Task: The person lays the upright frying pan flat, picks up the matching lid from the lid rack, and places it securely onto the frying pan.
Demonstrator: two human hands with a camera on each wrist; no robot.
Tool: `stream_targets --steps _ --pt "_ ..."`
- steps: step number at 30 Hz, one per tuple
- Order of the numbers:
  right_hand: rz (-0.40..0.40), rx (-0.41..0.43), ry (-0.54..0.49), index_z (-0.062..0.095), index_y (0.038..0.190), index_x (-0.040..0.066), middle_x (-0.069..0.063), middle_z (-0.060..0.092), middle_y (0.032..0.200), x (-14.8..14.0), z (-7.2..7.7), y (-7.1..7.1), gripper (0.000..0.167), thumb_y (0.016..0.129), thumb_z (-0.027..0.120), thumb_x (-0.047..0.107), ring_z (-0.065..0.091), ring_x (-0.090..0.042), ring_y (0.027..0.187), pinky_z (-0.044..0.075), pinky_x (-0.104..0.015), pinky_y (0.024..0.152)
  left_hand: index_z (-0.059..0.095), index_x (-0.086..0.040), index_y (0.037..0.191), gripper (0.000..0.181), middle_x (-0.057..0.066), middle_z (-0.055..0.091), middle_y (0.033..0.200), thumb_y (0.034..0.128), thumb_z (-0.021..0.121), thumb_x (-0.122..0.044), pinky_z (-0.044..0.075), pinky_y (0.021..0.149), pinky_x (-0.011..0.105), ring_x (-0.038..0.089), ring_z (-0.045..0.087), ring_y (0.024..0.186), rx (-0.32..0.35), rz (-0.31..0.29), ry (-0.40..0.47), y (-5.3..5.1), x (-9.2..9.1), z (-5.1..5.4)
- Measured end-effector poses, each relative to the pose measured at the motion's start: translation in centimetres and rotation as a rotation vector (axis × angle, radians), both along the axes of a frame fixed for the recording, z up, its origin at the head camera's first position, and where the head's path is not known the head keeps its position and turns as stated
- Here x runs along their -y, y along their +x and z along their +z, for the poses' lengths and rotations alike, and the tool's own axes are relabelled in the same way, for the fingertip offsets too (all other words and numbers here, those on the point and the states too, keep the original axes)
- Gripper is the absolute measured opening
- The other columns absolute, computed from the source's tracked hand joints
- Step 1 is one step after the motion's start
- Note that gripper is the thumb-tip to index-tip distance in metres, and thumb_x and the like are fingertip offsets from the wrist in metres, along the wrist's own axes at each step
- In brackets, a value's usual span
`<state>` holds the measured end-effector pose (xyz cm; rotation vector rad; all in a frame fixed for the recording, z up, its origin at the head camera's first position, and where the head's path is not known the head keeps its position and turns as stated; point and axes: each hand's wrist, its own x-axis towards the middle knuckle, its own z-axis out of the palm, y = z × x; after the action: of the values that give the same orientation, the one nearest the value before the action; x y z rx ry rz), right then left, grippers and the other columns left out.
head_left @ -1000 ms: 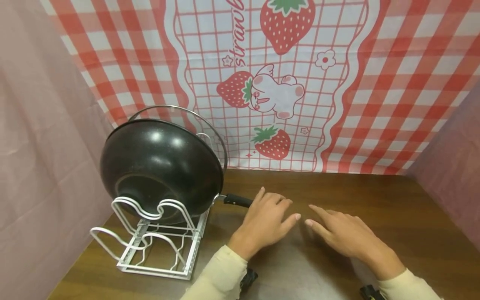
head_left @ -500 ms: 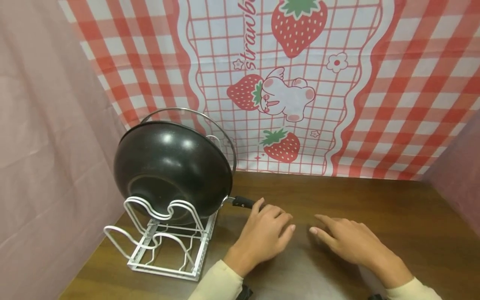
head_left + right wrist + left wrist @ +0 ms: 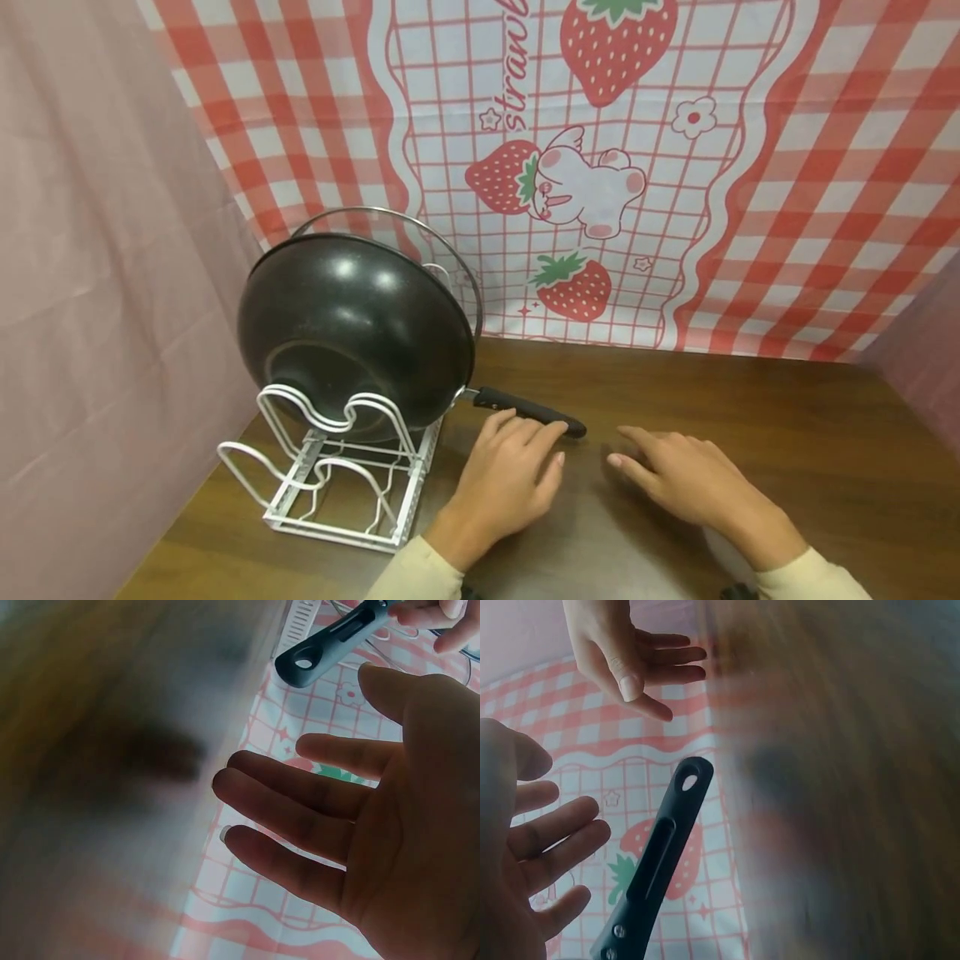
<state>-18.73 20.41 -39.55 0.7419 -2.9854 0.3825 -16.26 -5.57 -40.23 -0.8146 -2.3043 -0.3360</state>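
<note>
A black wok (image 3: 360, 325) stands on its side in a white wire rack (image 3: 408, 508), its rounded base toward me. Its black handle (image 3: 528, 408) points right, low over the table. My left hand (image 3: 506, 475) hovers just in front of this handle, fingers loosely spread; the left wrist view shows a gap between the fingers and the handle (image 3: 682, 810). To the right, my right hand (image 3: 693, 479) is held over the table with relaxed fingers, holding nothing. In the right wrist view the handle's end (image 3: 334, 649) lies beyond the thumb.
A thin metal ring-like rim (image 3: 375, 208) rises behind the wok. The rack's front slots hold nothing visible. A red checked strawberry cloth (image 3: 592, 200) hangs behind the brown wooden table (image 3: 787, 417); a pink cloth (image 3: 120, 275) hangs at the left.
The left hand has drawn back toward me, showing more of the handle. The head view has shifted, so rack and wok appear further right. The right hand has hardly moved.
</note>
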Motion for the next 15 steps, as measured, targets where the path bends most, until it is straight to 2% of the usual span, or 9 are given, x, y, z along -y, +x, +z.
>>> stream_targets --steps 4,10,15 --pt "0.001 -0.007 0.010 0.061 0.135 0.011 -0.004 0.072 0.111 0.6 0.1 -0.3 0.065 0.097 0.047 0.062 0.070 -0.026 0.094 0.055 -0.044 0.060 0.071 -0.016 0.117 0.029 -0.005 0.072 0.100 0.0916 0.062 -0.026 0.051 0.094 0.035 0.012 0.067 0.094 -0.023 0.017 0.013 0.7 1.0 0.0" --pt "0.021 -0.071 -0.001 0.064 0.132 0.012 -0.001 0.073 0.104 1.2 0.0 -0.8 0.060 0.098 0.051 0.059 0.070 -0.025 0.091 0.054 -0.047 0.061 0.074 -0.017 0.102 0.022 -0.008 0.070 0.086 0.0903 0.058 -0.024 0.053 0.063 0.025 0.010 0.064 0.074 -0.166 0.013 0.008 2.0 2.6 0.2" --pt "0.027 -0.093 -0.008 0.064 0.131 0.012 0.008 0.070 0.091 1.9 0.2 -1.3 0.053 0.097 0.056 0.053 0.069 -0.019 0.084 0.052 -0.042 0.057 0.075 -0.016 0.097 0.024 -0.009 0.069 0.080 0.0933 0.052 -0.023 0.051 0.055 0.024 0.010 0.063 0.066 -0.213 -0.005 0.011 2.6 3.9 0.9"
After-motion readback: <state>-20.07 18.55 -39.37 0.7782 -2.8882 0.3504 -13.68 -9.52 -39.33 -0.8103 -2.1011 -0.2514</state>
